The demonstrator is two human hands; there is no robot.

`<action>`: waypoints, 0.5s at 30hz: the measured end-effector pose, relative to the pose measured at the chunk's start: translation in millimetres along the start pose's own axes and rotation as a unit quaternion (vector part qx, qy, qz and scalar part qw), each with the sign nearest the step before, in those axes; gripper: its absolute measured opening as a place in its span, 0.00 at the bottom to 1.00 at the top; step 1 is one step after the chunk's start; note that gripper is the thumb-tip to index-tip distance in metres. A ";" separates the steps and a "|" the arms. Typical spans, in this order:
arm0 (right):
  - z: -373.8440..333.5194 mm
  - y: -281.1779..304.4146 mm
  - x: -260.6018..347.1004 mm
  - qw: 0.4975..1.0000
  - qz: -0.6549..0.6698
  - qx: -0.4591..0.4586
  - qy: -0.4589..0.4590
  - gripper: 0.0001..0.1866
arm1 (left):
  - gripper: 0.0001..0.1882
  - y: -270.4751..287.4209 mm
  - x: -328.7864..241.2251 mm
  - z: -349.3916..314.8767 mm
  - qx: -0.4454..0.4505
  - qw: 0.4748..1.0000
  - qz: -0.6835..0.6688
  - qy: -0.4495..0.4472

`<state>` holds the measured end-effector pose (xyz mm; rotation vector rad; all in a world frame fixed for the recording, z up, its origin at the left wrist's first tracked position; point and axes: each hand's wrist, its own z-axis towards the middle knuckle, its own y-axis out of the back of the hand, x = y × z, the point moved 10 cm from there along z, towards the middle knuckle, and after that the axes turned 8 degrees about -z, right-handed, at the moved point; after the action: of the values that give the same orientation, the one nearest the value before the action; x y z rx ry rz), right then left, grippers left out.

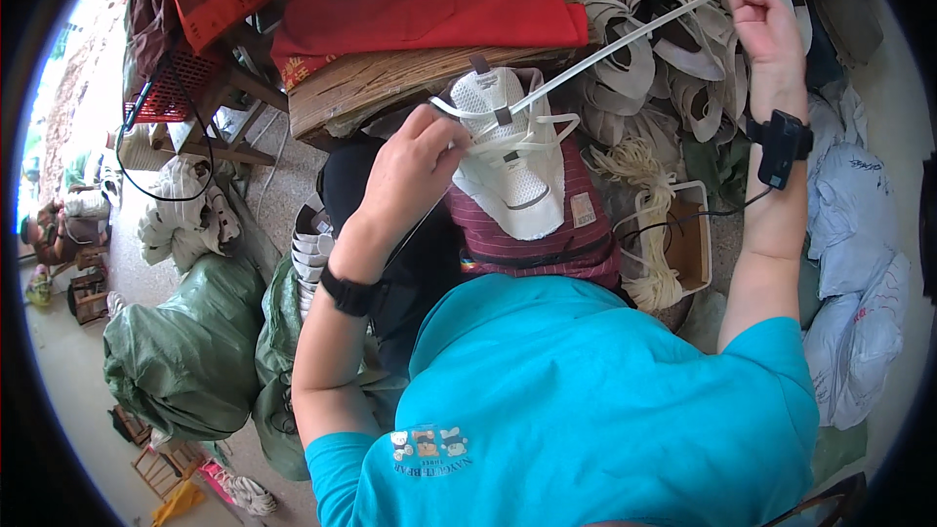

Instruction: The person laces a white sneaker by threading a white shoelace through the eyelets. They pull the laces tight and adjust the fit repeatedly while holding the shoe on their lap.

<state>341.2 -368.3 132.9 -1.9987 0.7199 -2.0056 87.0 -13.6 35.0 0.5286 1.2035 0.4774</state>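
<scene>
A white mesh shoe upper (527, 200) lies across my lap, over maroon striped fabric, its tongue end against the wooden bench. A flat white shoelace (625, 42) runs taut from the upper, by a dark tab on the tongue, up to my right hand (763, 24). That hand is raised at the far right, its fingers closed around the lace's end. My left hand (415, 166) is closed at the upper's left edge, thumb and fingers pinched together beside the lacing. Its fingertips partly hide what they grip. Another loop of lace sticks out on the upper's right side.
Red cloth (439, 15) covers the wooden bench (342, 98) ahead. Stacked pale shoe uppers (625, 59) pile up at the far right. A bundle of cream laces (652, 234) hangs over a white-rimmed bin (695, 234). Green sacks (185, 351) stand left, pale sacks (854, 224) right.
</scene>
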 end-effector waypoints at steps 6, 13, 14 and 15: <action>-14.4 16.3 66.4 0.963 -0.121 0.041 0.236 0.07 | 0.06 -6.2 24.4 -11.3 -0.077 0.986 -0.114 0.093; -105.3 -44.1 -59.2 0.738 -0.605 0.204 0.219 0.12 | 0.12 32.6 20.5 -11.6 -0.197 0.975 -0.062 0.085; -129.8 -55.2 -88.3 0.764 -0.551 0.281 0.182 0.10 | 0.12 30.2 12.2 -3.7 -0.187 0.980 -0.044 0.056; -163.1 -72.1 -113.4 0.725 -0.569 0.360 0.147 0.08 | 0.12 27.9 5.2 3.7 -0.179 0.983 -0.022 0.028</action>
<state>200.1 -221.7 75.9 -1.6538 -1.4734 -2.5024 90.2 10.9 49.3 0.1810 1.1472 0.6588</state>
